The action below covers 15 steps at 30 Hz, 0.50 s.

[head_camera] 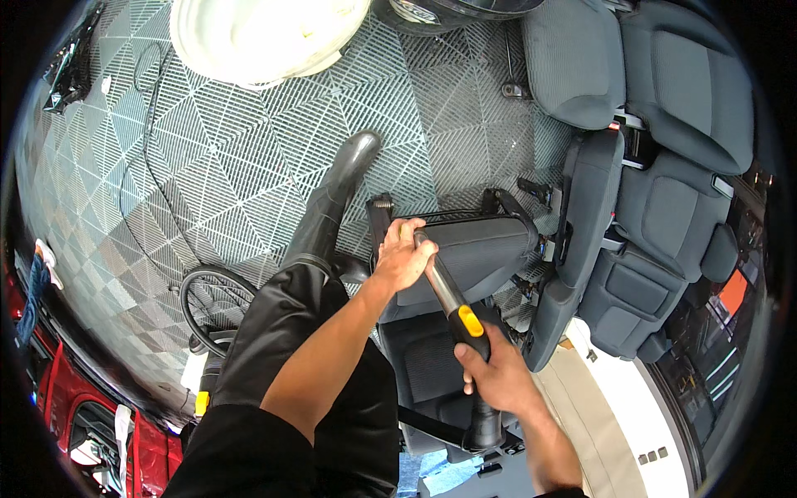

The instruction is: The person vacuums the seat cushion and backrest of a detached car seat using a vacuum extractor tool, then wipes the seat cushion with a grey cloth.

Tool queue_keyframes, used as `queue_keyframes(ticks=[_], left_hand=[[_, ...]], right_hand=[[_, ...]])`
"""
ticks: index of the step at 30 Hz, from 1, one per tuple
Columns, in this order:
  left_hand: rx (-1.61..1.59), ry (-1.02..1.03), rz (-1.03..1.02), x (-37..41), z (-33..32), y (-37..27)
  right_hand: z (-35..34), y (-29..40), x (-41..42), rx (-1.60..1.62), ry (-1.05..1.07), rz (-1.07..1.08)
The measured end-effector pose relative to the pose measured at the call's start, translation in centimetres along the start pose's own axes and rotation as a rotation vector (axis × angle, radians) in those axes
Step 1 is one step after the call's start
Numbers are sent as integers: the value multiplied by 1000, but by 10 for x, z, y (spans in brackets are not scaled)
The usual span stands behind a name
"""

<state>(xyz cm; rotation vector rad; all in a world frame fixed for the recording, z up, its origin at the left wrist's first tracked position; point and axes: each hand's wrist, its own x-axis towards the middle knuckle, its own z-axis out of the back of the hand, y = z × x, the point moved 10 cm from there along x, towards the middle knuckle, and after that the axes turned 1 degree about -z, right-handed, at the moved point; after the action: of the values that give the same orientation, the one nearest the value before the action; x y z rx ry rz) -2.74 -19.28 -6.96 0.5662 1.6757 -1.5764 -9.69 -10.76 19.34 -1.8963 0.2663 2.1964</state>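
Note:
A vacuum wand crosses in front of me, with a metal tube [445,283] and a black handle that has a yellow trigger [471,321]. My right hand [498,373] is wrapped around the handle. My left hand [403,255] holds the upper part of the tube, whose far end it hides. Below the wand is a dark grey fabric car seat [479,249], taken out of its car, with its metal rail mounts showing. A black hose end [484,429] runs back from the handle beneath my right wrist.
More removed car seats [666,211] stand along the right. A white tub [268,37] and a black bucket [436,12] sit ahead on the grid tile floor [249,162]. A looped black hose [187,299], a cable [146,155] and a red car [149,454] are to the left.

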Motion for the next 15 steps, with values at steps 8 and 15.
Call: queue_keyframes(ticks=[8,15], left_hand=[[95,-146,-247,-60,-3,-41],[149,-133,-364,-86,-16,-44]], right_hand=[[-23,-81,-31,-7,-145,25],[-59,-147,-30,38,-301,189]])
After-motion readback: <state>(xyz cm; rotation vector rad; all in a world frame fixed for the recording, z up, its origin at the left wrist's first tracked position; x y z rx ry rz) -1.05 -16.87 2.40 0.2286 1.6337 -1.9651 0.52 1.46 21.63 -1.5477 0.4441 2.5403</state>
